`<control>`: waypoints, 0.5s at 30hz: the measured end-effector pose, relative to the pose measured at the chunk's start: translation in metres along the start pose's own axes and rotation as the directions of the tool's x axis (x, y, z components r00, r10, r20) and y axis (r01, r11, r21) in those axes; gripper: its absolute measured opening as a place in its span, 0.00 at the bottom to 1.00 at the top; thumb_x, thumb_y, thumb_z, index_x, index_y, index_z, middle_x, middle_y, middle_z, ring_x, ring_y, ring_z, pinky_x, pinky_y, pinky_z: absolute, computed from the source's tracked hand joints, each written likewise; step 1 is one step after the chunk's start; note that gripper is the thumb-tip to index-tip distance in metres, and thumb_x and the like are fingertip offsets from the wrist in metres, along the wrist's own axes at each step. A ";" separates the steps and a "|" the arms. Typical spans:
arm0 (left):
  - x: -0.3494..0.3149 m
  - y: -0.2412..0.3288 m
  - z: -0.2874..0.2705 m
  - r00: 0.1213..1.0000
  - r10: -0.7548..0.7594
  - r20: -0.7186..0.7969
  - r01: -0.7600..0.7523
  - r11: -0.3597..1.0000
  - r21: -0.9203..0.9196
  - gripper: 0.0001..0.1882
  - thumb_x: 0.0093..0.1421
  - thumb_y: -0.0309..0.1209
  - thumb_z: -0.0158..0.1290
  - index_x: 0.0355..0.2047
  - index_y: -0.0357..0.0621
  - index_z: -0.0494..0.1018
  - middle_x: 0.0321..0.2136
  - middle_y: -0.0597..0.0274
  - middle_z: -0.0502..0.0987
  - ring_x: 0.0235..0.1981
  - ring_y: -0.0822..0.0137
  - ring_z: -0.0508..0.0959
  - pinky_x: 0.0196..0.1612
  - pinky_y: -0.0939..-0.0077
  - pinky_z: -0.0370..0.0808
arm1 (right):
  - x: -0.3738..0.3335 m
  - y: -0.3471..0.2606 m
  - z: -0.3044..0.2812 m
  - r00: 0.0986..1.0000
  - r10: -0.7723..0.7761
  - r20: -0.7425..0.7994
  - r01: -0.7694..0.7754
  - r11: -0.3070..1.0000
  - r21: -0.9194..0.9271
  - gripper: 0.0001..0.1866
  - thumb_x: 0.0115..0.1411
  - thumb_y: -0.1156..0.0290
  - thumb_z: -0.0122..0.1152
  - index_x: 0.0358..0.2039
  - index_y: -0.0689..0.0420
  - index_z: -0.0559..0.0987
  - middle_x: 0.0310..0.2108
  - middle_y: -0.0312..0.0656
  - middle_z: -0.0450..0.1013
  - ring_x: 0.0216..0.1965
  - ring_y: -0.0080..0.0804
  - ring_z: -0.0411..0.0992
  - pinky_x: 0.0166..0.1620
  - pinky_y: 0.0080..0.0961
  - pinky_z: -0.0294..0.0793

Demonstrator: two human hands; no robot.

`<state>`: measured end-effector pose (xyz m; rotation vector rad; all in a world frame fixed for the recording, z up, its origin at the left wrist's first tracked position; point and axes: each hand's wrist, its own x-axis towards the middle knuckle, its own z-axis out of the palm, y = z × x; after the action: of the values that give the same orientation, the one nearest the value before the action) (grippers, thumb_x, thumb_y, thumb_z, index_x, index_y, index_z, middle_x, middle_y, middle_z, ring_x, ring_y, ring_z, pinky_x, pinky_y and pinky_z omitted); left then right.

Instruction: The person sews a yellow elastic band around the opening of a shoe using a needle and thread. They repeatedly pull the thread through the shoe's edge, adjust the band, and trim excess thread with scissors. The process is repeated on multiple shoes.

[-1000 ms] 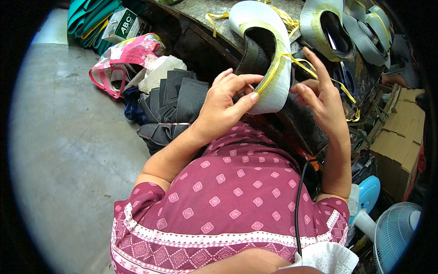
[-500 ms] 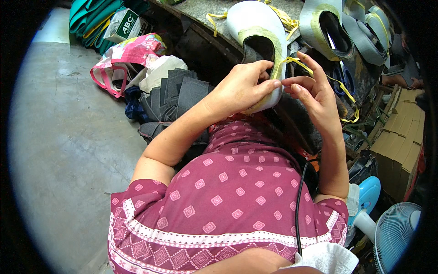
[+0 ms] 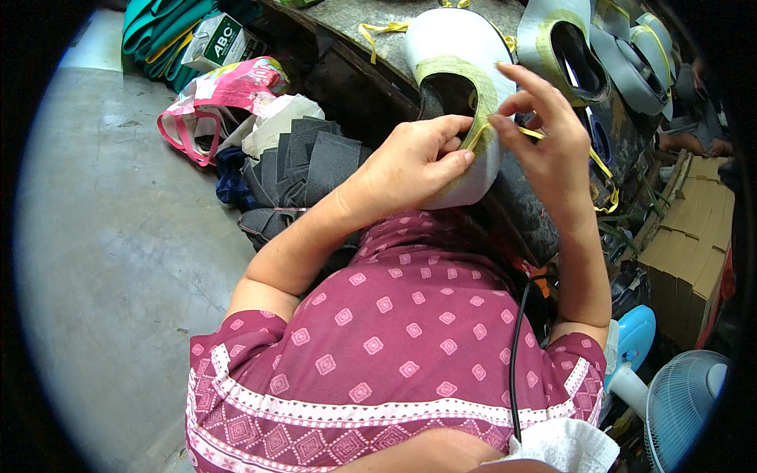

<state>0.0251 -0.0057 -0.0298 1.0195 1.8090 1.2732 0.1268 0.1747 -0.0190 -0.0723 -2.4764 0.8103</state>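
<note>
A white, rounded shoe-upper-like piece (image 3: 453, 41) stands over my lap at the table edge, its oval opening dark inside and bordered by a yellow-green band. My left hand (image 3: 422, 158) pinches that band at the near side, thumb outside and fingers in the opening. A thin yellow strip (image 3: 601, 164) runs along the band from the left thumb and trails off to the right. My right hand (image 3: 548, 126) is closed on this strip between thumb and fingers, beside the piece's right edge, with its index finger raised.
Similar grey pieces (image 3: 556, 35) lie on the dark work table (image 3: 374, 55) at the upper right. Dark grey fabric pieces (image 3: 335, 169) and a pink bag (image 3: 213, 98) sit left of me. Flat cardboard (image 3: 686, 229) and a fan (image 3: 682, 402) are at right.
The white piece has shifted slightly right and nearer. My right hand has moved up against its edge, and the strip now lies across the band to my left thumb.
</note>
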 end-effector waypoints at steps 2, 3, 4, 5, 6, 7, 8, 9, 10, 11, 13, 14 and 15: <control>-0.002 0.001 0.002 0.999 0.047 -0.001 -0.047 0.998 0.029 0.21 0.63 0.27 0.52 0.54 0.29 0.69 0.27 0.72 0.72 0.28 0.83 0.68 0.31 0.85 0.69 | 0.005 -0.002 0.006 0.998 -0.060 -0.001 0.060 0.991 -0.121 0.23 0.56 0.79 0.62 0.52 0.47 0.76 0.26 0.32 0.74 0.30 0.18 0.73 0.33 0.20 0.74; -0.003 0.001 0.002 0.998 0.062 0.006 -0.062 0.997 0.049 0.21 0.63 0.27 0.52 0.54 0.29 0.68 0.28 0.71 0.73 0.28 0.83 0.68 0.31 0.85 0.69 | 0.006 0.000 0.004 0.998 -0.028 -0.060 0.025 0.998 -0.057 0.22 0.57 0.79 0.62 0.52 0.48 0.76 0.26 0.32 0.74 0.29 0.18 0.73 0.32 0.19 0.73; -0.003 0.001 0.001 1.000 0.028 0.006 -0.028 0.999 0.024 0.21 0.63 0.27 0.52 0.54 0.29 0.68 0.29 0.70 0.74 0.29 0.83 0.69 0.32 0.85 0.70 | 0.007 0.005 0.001 0.994 0.004 -0.106 -0.002 1.000 0.018 0.21 0.57 0.79 0.62 0.52 0.48 0.76 0.26 0.32 0.73 0.28 0.18 0.72 0.32 0.19 0.73; -0.005 0.001 -0.003 1.000 -0.021 0.015 0.021 1.000 -0.001 0.21 0.63 0.27 0.52 0.54 0.29 0.68 0.30 0.69 0.74 0.30 0.83 0.70 0.34 0.85 0.70 | 0.009 0.011 -0.003 0.990 0.033 -0.135 -0.021 0.996 0.087 0.21 0.58 0.78 0.61 0.52 0.48 0.76 0.25 0.31 0.73 0.27 0.17 0.71 0.31 0.18 0.73; -0.006 0.000 -0.004 0.999 -0.030 0.012 0.030 0.999 -0.022 0.21 0.63 0.26 0.52 0.55 0.29 0.68 0.31 0.68 0.75 0.31 0.82 0.71 0.35 0.85 0.71 | 0.012 0.021 -0.011 0.974 -0.008 -0.226 0.019 0.999 0.046 0.20 0.59 0.78 0.61 0.52 0.48 0.76 0.26 0.31 0.73 0.26 0.17 0.71 0.31 0.17 0.73; -0.006 0.000 -0.005 0.999 -0.048 0.010 0.049 0.996 -0.070 0.21 0.63 0.26 0.52 0.55 0.29 0.68 0.31 0.68 0.76 0.31 0.82 0.71 0.35 0.85 0.71 | 0.010 0.030 -0.020 0.962 0.064 -0.267 -0.072 0.997 -0.023 0.20 0.60 0.77 0.60 0.53 0.47 0.76 0.27 0.31 0.74 0.27 0.18 0.72 0.31 0.18 0.74; -0.005 -0.001 -0.005 1.000 -0.028 -0.006 0.027 0.993 -0.112 0.21 0.63 0.26 0.52 0.55 0.29 0.68 0.32 0.68 0.76 0.32 0.82 0.72 0.36 0.85 0.71 | 0.007 0.039 -0.030 0.958 0.125 -0.259 -0.150 0.986 -0.078 0.22 0.60 0.78 0.58 0.54 0.45 0.75 0.28 0.32 0.75 0.28 0.18 0.73 0.33 0.19 0.74; -0.005 -0.001 -0.005 0.999 -0.048 -0.011 0.046 0.990 -0.132 0.21 0.64 0.26 0.52 0.55 0.29 0.68 0.32 0.67 0.76 0.33 0.82 0.72 0.37 0.85 0.71 | 0.003 0.046 -0.039 0.942 0.188 -0.277 -0.235 0.960 -0.150 0.23 0.61 0.78 0.57 0.56 0.44 0.75 0.29 0.33 0.76 0.29 0.18 0.73 0.35 0.20 0.74; -0.006 -0.001 -0.006 0.999 -0.044 0.001 0.043 0.988 -0.148 0.21 0.64 0.26 0.52 0.55 0.28 0.67 0.34 0.65 0.77 0.35 0.82 0.73 0.40 0.85 0.72 | 0.002 0.052 -0.042 0.940 0.080 -0.331 -0.192 0.928 -0.319 0.23 0.61 0.79 0.56 0.56 0.44 0.75 0.31 0.33 0.77 0.31 0.18 0.74 0.36 0.20 0.74; -0.006 0.000 -0.005 1.000 -0.005 -0.016 0.002 0.988 -0.154 0.21 0.64 0.26 0.52 0.55 0.28 0.67 0.35 0.65 0.78 0.35 0.81 0.74 0.40 0.85 0.72 | 0.003 0.057 -0.044 0.926 -0.039 -0.376 -0.160 0.861 -0.482 0.24 0.61 0.79 0.55 0.57 0.44 0.74 0.33 0.34 0.77 0.32 0.18 0.74 0.38 0.21 0.74; -0.011 0.003 0.000 0.998 0.035 -0.053 -0.042 0.991 -0.130 0.21 0.64 0.26 0.51 0.56 0.29 0.67 0.36 0.63 0.78 0.36 0.80 0.74 0.41 0.85 0.72 | -0.002 0.054 -0.052 0.919 -0.086 -0.384 -0.114 0.876 -0.469 0.24 0.62 0.79 0.54 0.58 0.44 0.73 0.37 0.36 0.78 0.36 0.19 0.75 0.42 0.22 0.75; -0.012 0.005 0.001 0.993 0.088 -0.074 -0.095 0.991 -0.092 0.21 0.64 0.25 0.51 0.55 0.29 0.67 0.37 0.63 0.78 0.37 0.80 0.74 0.42 0.84 0.72 | -0.003 0.049 -0.057 0.929 -0.022 -0.369 -0.091 0.953 -0.288 0.25 0.61 0.79 0.54 0.59 0.45 0.72 0.39 0.37 0.78 0.38 0.20 0.75 0.45 0.22 0.75; -0.012 0.007 0.002 0.985 0.142 -0.095 -0.147 0.988 -0.043 0.20 0.64 0.25 0.51 0.55 0.29 0.67 0.37 0.62 0.78 0.38 0.79 0.75 0.42 0.84 0.72 | -0.004 0.042 -0.062 0.936 0.056 -0.349 -0.095 0.991 -0.095 0.25 0.61 0.79 0.54 0.60 0.46 0.72 0.41 0.38 0.78 0.40 0.22 0.75 0.47 0.23 0.75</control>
<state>0.0341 -0.0141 -0.0230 1.0980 1.7888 1.4667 0.1564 0.2416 -0.0028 -0.3241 -2.1914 0.6285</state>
